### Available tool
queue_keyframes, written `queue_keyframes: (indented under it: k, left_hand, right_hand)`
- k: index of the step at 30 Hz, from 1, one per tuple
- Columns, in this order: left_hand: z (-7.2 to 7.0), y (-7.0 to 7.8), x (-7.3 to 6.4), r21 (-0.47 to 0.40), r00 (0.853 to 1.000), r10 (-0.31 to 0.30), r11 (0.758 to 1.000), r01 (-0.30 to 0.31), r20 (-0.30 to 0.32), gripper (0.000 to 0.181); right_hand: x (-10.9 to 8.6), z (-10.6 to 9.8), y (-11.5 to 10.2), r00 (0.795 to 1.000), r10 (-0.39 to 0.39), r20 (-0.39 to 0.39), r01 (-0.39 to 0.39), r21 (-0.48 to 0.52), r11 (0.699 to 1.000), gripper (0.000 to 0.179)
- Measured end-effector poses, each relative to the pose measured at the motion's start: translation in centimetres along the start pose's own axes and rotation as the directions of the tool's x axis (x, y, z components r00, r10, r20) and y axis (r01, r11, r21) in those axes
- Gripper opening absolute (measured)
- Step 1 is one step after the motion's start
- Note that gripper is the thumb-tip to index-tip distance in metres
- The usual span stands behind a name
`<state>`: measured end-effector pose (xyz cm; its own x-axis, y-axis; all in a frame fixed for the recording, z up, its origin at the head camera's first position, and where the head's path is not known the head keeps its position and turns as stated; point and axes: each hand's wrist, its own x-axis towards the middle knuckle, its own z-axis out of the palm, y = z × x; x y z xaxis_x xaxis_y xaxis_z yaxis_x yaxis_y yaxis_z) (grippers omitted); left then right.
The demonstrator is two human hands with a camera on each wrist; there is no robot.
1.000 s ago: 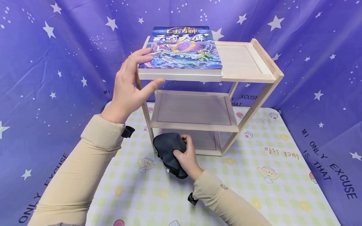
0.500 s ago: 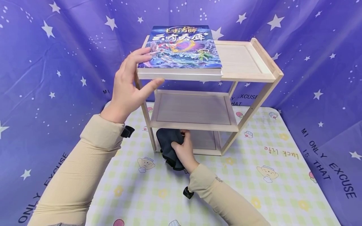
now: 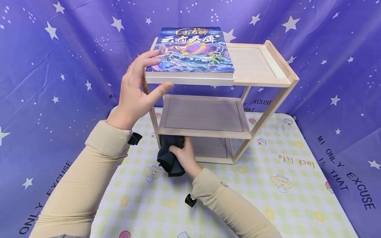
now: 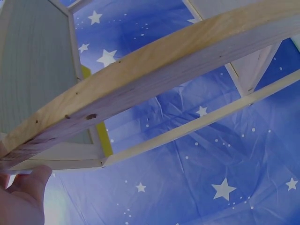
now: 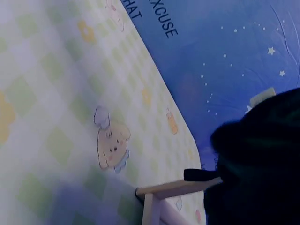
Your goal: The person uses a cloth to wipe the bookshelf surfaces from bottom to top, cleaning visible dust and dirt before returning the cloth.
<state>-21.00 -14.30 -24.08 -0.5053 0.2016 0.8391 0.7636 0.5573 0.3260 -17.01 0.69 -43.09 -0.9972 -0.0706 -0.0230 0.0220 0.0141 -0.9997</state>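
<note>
A three-tier wooden shelf rack (image 3: 205, 133) stands on the cloth-covered table. On the left part of its top tier lies a book (image 3: 193, 58) with a colourful cover. My left hand (image 3: 131, 89) rests at the rack's upper left corner, fingertips over the book's left edge and thumb apart along the front. My right hand (image 3: 187, 156) grips a dark, folded fabric item (image 3: 170, 157) with black edging at the lower left opening. Its far part is hidden under the middle tier, and its near end sticks out in front. In the right wrist view the dark fabric (image 5: 258, 164) fills the right side.
The rack's middle tier (image 3: 205, 114) is bare wood, as is the right part of the top tier (image 3: 253, 61). A checked tablecloth (image 3: 253, 205) covers the table. Purple star-printed curtains (image 3: 336, 82) surround it at the back and sides.
My right hand has moved left and slightly farther in with the dark fabric item, whose far end has gone beneath the middle tier. The left hand, book and rack have stayed in place.
</note>
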Motion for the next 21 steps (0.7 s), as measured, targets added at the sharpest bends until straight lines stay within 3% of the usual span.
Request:
queue_keyframes:
  k: [7,12,21]
  left_hand:
    - [0.1,0.0,0.0,-0.006,1.0,0.008,1.0,-0.008,-0.001,0.063]
    - [0.0,-0.1,0.0,-0.008,1.0,0.01,1.0,-0.01,-0.007,0.065]
    - [0.2,-0.2,-0.1,-0.019,1.0,0.011,1.0,-0.011,-0.005,0.068]
  right_hand:
    - [-0.5,-0.1,0.4,0.997,-0.023,0.077,0.008,0.183,0.983,0.053]
    - [-0.8,-0.6,1.0,0.991,-0.013,0.134,-0.034,0.342,0.939,0.07]
    - [-0.7,-1.0,1.9,0.958,-0.121,0.259,0.054,0.25,0.967,0.081]
